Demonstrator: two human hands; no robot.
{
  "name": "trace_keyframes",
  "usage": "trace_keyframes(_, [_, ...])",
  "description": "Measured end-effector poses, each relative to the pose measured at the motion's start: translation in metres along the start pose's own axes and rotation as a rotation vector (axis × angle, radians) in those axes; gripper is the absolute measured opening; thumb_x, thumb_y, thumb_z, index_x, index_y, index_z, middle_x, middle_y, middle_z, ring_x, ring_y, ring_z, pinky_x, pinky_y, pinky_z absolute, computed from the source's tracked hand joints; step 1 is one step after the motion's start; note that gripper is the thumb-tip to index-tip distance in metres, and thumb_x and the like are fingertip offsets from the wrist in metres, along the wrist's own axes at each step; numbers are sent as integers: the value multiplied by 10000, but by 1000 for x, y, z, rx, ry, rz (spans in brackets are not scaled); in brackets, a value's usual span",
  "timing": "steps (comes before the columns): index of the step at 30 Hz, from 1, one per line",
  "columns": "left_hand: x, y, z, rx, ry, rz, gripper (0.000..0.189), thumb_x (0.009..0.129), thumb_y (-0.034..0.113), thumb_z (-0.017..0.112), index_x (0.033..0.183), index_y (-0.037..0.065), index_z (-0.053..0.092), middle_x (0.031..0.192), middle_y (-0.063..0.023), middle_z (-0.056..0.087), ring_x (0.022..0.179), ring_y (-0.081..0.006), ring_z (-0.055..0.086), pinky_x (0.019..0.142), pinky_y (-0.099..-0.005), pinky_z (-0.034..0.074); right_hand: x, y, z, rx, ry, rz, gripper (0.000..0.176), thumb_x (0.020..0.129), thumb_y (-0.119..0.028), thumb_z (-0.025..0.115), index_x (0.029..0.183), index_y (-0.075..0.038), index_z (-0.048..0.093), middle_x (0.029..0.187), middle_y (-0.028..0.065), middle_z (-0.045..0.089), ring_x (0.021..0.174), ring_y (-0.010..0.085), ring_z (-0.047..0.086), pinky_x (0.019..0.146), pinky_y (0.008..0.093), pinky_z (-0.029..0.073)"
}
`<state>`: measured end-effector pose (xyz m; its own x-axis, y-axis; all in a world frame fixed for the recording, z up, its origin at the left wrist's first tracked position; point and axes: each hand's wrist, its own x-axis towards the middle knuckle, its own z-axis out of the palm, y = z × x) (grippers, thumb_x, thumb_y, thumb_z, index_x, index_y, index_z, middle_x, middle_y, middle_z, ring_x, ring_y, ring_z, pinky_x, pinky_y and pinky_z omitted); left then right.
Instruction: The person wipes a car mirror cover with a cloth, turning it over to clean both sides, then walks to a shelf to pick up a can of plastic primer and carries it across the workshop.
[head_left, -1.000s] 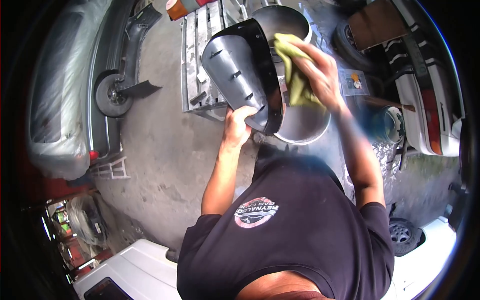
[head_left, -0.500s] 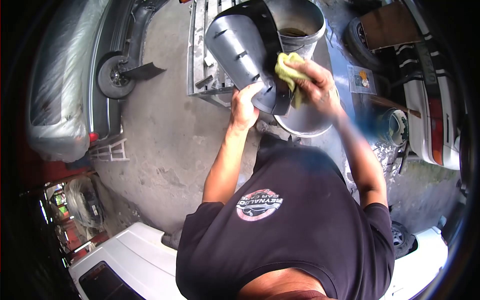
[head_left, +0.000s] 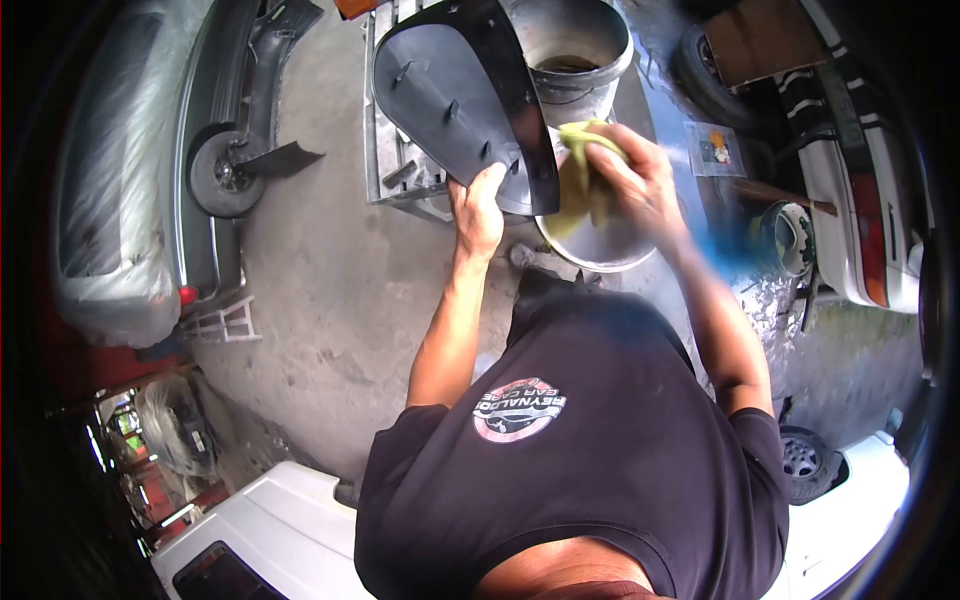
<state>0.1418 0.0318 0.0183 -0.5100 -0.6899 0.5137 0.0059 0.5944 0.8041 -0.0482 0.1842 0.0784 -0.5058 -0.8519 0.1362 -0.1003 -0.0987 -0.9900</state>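
Note:
My left hand (head_left: 478,212) grips the lower edge of a black plastic cover (head_left: 452,100), a curved shell held upright with its grey ribbed inside facing me. My right hand (head_left: 640,180) clutches a yellow-green cloth (head_left: 578,180) and presses it against the cover's right, outer side, near the bottom edge. Both are held above a round metal basin (head_left: 600,248).
A metal bucket (head_left: 570,50) stands behind the cover, beside a metal rack (head_left: 395,170). A plastic-wrapped grey car (head_left: 130,180) is at the left, white cars at the right (head_left: 870,200) and bottom (head_left: 260,540). A small can (head_left: 788,238) sits at the right on the concrete floor (head_left: 320,290).
The cloth hand has slid down from the cover's upper right edge to its lower right edge. The cover has tilted and shifted slightly left and up in view.

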Motion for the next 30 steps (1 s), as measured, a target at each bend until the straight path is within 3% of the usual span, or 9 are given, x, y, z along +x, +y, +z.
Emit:
trace_keyframes(2, [2,15,6,174,-80,160,262,919,52,573,1111,-78,694,1194,-234,676,1124,-369,628,1016,-433,465,9,9,8,-294,-110,-167,252,924,-126,696,1154,-26,676,969,153,695,874,294,675,799,367,533])
trace_keyframes(6, [7,40,18,-304,139,-222,309,901,66,569,1166,-76,638,1209,-175,657,1098,-291,629,983,-405,481,6,22,19,-430,-83,-536,232,901,-99,694,1109,-14,633,906,190,672,877,377,674,760,407,527])
trace_keyframes(7, [3,39,15,-347,125,-309,381,915,91,560,1259,-72,583,1261,-180,629,1137,-295,607,1009,-405,462,-2,20,21,-425,-91,-532,232,901,-99,694,1109,-14,633,906,190,672,877,377,674,760,407,527])
trace_keyframes(9, [-1,42,13,-293,95,-301,373,920,89,555,1255,-72,586,1253,-178,632,1137,-295,607,1008,-403,462,-13,17,24,-346,-78,-69,215,910,-125,679,1080,-4,629,821,203,672,784,399,681,724,412,534])
trace_keyframes(12, [1,52,13,-257,31,-315,365,930,86,545,1257,-70,584,1234,-174,639,1135,-293,609,1000,-405,468,-7,8,20,-282,-78,-27,178,921,-145,655,1000,6,601,785,207,684,726,360,707,684,404,539])
trace_keyframes(17, [4,65,14,-222,25,-367,431,916,69,507,1324,-64,540,1277,-191,617,1171,-318,599,1030,-412,460,6,15,18,-457,12,-269,139,918,-95,672,1016,-36,593,823,161,682,713,344,701,640,428,548])
trace_keyframes(22, [7,54,20,-134,-141,-222,579,864,41,427,1436,-48,432,1348,-236,560,1251,-352,555,1098,-415,414,11,12,16,-909,-282,-480,178,864,-111,680,1038,-86,656,906,104,662,741,317,691,658,422,566])
trace_keyframes(26, [12,61,21,-174,-207,-233,581,858,31,423,1432,-53,441,1341,-232,559,1251,-358,559,1101,-414,416,10,7,22,-818,-236,-656,106,839,-96,646,936,-66,617,817,99,617,773,299,705,652,421,573])
trace_keyframes(30, [7,57,28,-256,-33,-294,476,884,34,475,1350,-63,504,1300,-189,598,1185,-312,586,1059,-404,438,11,19,15,-516,-20,-520,191,903,-80,698,1080,-39,641,914,128,696,763,299,707,623,377,561])
